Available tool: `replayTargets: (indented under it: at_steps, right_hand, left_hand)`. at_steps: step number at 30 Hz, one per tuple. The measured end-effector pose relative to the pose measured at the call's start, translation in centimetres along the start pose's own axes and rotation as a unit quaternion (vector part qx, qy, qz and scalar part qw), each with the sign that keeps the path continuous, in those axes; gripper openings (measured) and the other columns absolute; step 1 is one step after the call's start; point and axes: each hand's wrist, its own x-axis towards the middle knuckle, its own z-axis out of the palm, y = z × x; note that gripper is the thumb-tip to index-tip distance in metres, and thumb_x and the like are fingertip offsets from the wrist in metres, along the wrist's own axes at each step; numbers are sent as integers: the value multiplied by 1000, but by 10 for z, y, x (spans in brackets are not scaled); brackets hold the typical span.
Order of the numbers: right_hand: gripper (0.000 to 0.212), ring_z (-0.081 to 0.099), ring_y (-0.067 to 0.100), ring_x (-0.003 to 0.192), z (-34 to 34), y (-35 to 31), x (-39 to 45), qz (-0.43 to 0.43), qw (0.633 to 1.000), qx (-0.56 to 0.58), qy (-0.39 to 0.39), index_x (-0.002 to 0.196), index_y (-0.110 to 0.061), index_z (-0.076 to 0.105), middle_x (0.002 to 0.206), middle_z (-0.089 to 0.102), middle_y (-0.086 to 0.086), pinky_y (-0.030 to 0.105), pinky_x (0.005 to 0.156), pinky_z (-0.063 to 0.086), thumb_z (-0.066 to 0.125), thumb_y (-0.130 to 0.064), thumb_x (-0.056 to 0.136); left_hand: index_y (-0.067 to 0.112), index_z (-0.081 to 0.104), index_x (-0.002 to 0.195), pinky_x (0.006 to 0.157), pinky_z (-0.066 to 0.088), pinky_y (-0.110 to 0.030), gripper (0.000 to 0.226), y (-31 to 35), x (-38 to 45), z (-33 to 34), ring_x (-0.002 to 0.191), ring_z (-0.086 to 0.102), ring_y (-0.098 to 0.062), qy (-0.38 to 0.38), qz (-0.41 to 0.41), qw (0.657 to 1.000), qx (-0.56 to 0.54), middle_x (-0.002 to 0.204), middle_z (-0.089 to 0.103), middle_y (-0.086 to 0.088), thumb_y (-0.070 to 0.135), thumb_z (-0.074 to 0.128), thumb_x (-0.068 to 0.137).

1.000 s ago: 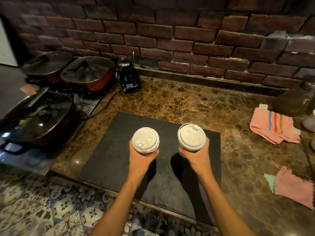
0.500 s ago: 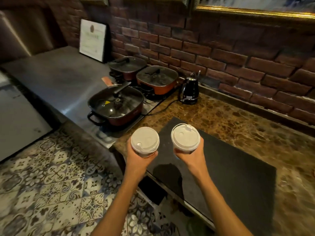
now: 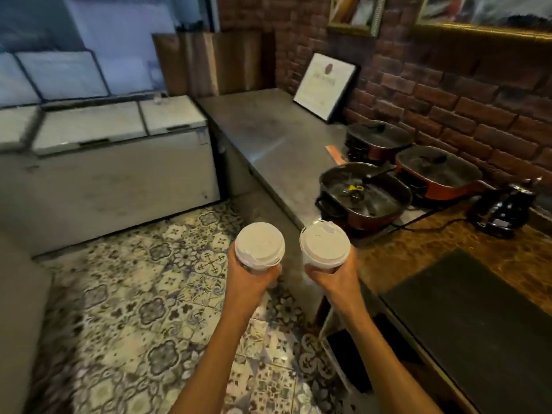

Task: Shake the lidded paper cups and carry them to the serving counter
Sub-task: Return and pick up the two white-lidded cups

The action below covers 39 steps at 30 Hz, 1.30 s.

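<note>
Swinging away from the marble tabletop now at three o'clock, left hand and right hand each grip a lidded cup (left cup, right cup), so carrying has begun

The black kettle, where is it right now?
In the head view the black kettle stands at the far right on the brown marble counter, against the brick wall, just right of the lidded red pans.

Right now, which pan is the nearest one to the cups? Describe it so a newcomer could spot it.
Follow the brick wall down to the steel counter, where three lidded pans sit. It is the pan at the counter's front edge, alone bearing a small yellow tag on its lid.
</note>
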Motion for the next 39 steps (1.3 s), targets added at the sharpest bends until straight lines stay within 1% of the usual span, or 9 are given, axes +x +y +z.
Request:
replayTargets:
  at_steps: [3,11,13,15,17,19,22,33,39]
  right_hand:
    - [88,49,-13,113,72,-12,4,0,998,5,-63,136,-25,30,133,47,-7,-5,86,36,84,0,72]
    - [89,48,12,123,274,-44,4,-17,963,53,-265,140,-21,32,131,48,-5,-4,82,41,85,2,71]
    - [89,48,9,122,323,-52,2,-15,948,66,-311,138,-27,32,129,49,-9,-3,81,42,85,0,72]
    - [88,49,10,121,372,-61,0,-5,930,81,-360,138,-29,32,130,50,-7,5,84,42,84,0,73]
    - [86,49,12,120,423,-70,-4,-3,911,91,-403,137,-29,33,130,50,-5,17,89,43,83,1,74]
    - [85,50,13,119,474,-79,-9,-2,892,92,-443,136,-28,34,129,50,-4,22,92,41,84,-1,73]
    - [87,50,16,121,544,-92,-22,-13,858,98,-504,140,-19,35,133,50,2,9,85,45,86,-1,71]
    - [81,51,16,120,726,-157,-145,-53,708,130,-692,129,-26,37,118,54,-12,30,98,45,85,3,71]
    - [84,53,2,115,796,-190,-240,-67,649,164,-740,129,-35,37,124,53,-16,3,81,48,86,0,70]
  left_hand:
    - [25,40,136,75,46,1,83,2,8,-66,107,55,2,62,7,998,-10,119,53,21,-5,83,72]
    - [23,40,136,72,48,-1,85,0,18,-246,102,58,13,258,7,966,8,120,54,22,-3,87,70]
    - [15,47,135,78,53,-9,80,-4,19,-293,107,65,2,296,-5,954,36,120,63,7,14,89,66]
    - [-5,55,122,79,57,-28,72,-6,20,-340,105,66,-40,329,-19,942,58,106,66,-24,25,83,63]
    - [-6,61,109,73,56,-32,52,0,20,-380,87,68,-36,370,-24,926,72,91,66,-23,16,80,66]
    - [7,65,103,70,54,-22,37,7,21,-414,76,65,-11,415,-5,904,103,87,68,-9,5,77,67]
    - [13,52,128,79,48,-4,70,21,15,-460,95,64,10,494,10,863,109,114,65,-1,7,83,65]
    - [23,38,133,99,41,-25,82,45,-76,-605,125,52,-17,709,-16,696,111,132,53,-2,1,87,70]
    - [17,40,139,105,45,-34,85,58,-141,-684,124,53,-17,769,-13,626,132,133,54,-2,9,89,70]
